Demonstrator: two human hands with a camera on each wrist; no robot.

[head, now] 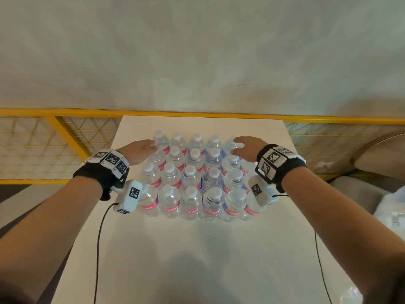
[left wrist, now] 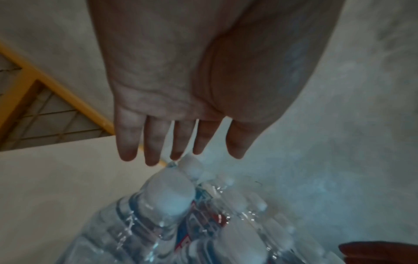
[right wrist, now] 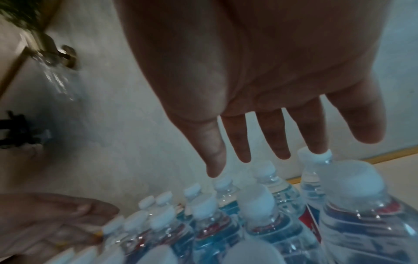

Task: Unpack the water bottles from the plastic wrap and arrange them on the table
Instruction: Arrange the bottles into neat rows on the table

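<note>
The left hand (head: 140, 151), fingers straight and holding nothing, reaches over the far left corner of the water bottles (head: 192, 178), which stand upright in rows mid-counter (head: 197, 249). The right hand (head: 246, 148), fingers likewise spread, hovers over their far right corner.

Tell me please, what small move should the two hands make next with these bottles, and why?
Probably lower both hands onto the outer bottles of the far row to square up the block. The left hand and right hand hover open at the far corners of the water bottles, holding nothing. The bottles already stand upright in a tight grid on the table, with no wrap visible around them.
</note>
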